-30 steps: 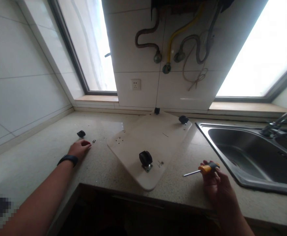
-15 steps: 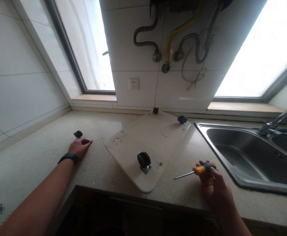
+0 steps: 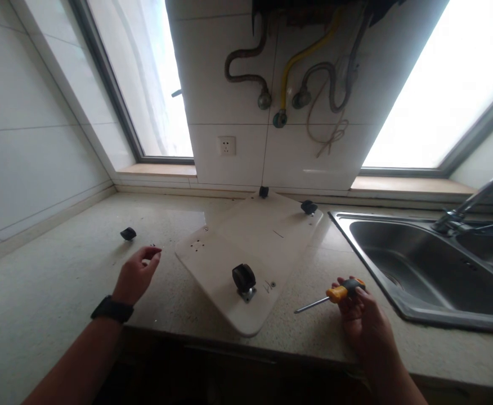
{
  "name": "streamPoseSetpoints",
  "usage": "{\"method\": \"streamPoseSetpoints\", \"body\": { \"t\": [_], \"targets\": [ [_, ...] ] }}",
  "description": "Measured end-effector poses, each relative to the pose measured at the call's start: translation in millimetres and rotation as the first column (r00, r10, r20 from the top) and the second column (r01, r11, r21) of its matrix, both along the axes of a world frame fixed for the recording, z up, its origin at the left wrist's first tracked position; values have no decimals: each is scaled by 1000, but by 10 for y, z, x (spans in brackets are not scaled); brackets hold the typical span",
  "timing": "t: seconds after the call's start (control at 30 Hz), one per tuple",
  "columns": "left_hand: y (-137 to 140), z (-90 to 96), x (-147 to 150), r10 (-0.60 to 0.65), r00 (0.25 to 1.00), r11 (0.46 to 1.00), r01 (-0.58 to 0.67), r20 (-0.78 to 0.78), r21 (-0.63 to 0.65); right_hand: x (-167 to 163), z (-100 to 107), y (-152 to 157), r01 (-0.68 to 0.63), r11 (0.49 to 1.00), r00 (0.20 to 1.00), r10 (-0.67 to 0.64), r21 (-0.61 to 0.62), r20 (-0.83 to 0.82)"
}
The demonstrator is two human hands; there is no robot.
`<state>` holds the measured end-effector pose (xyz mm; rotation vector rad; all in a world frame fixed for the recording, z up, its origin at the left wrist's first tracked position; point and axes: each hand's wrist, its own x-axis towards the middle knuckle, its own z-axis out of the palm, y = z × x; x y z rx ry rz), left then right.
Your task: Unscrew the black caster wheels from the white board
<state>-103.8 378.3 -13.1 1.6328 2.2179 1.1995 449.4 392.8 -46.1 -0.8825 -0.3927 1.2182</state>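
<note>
Caster (image 3: 128, 233) now farther from left hand (image 3: 135, 274)

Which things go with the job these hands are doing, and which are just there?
With the job, it seems:
- screwdriver, in the right hand
- white board
- three black wheels on the board
- loose black wheel

Just there:
- sink
- tap
- wall socket
- yellow pipe

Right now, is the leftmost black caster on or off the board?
Off: the leftmost caster sits on the countertop, apart from the board.
</note>
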Motion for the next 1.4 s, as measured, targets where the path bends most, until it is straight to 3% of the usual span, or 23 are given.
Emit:
{"method": "streamPoseSetpoints", "body": {
  "t": [0.1,0.23,0.37,0.53,0.83,1.4],
  "targets": [
    [-226,152,512,-55,998,996,54,10,67,3,-6,2,-4,1000,1000,4,2,-4],
    [-465,289,1039,-135,987,966,151,-88,210,-2,-6,1,-10,1000,1000,10,5,-20],
    [-626,338,1382,-235,964,927,262,-127,270,-6,-10,-9,-15,1000,1000,15,14,1],
    [-765,417,1681,-361,914,887,397,-182,234,-11,-20,-22,-40,998,999,38,38,36],
    [-735,563,1947,-438,874,866,473,-210,163,-14,-9,-27,-41,999,999,40,25,38],
    [-598,559,1986,-475,854,862,500,-211,80,-69,96,-68,-46,999,999,45,20,26]
  ]
}}
